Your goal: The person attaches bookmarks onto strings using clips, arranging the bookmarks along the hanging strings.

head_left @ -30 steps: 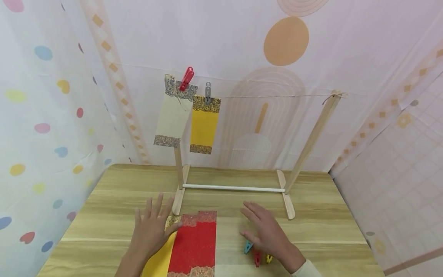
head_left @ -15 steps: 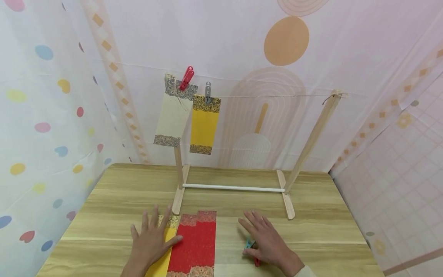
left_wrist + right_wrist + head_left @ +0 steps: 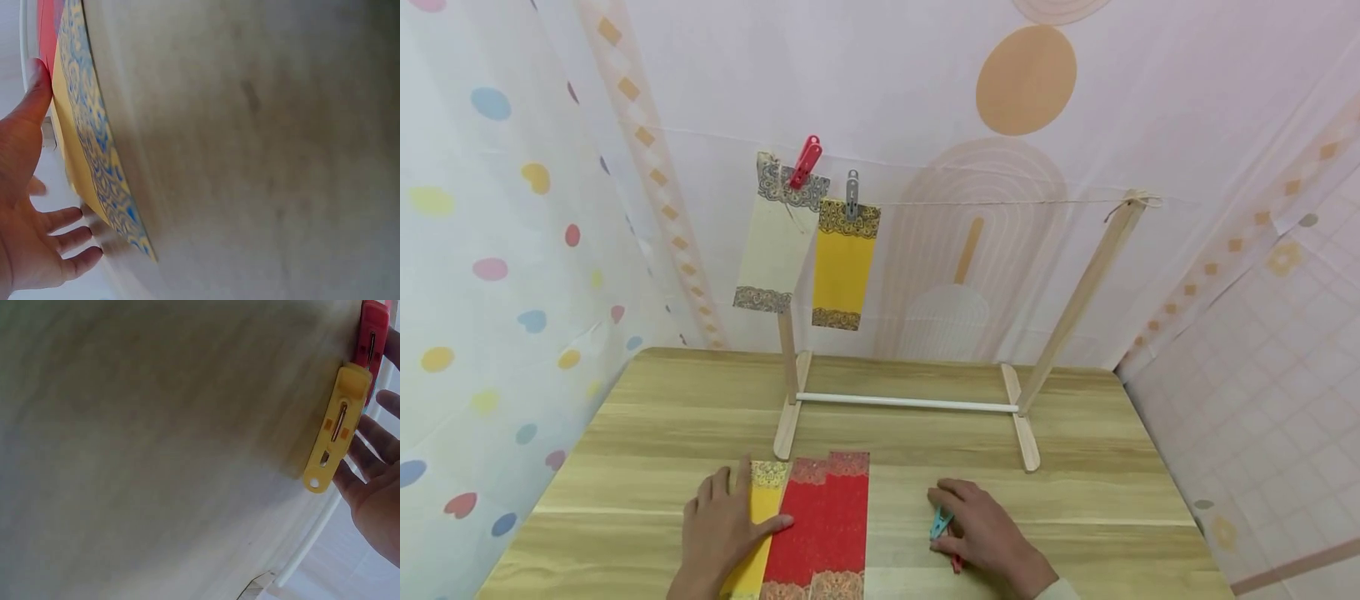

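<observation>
In the head view my left hand [image 3: 718,525] lies at the left edge of a yellow paper strip [image 3: 763,504], fingers apart. Its thumb reaches onto the nearest of two overlapping red paper strips [image 3: 835,525] with lace-patterned ends. The left wrist view shows the yellow strip's patterned end [image 3: 100,137] beside that hand. My right hand [image 3: 988,533] hovers low over several clothespins. Between its thumb and forefinger shows a teal clothespin [image 3: 940,523]; contact is unclear. A red clothespin [image 3: 956,562] lies partly under the hand. A yellow clothespin [image 3: 337,428] appears in the right wrist view.
Behind the hands stands a wooden rack with a white crossbar [image 3: 906,402] and a string [image 3: 1000,202]. From it hang a cream strip [image 3: 775,246] under a red clothespin [image 3: 806,162] and a yellow strip [image 3: 846,271] under a grey clothespin [image 3: 852,196].
The left hand has come down and its fingers have drawn closer together beside the yellow strip. The right hand has lowered, its fingers bending around the teal clothespin.
</observation>
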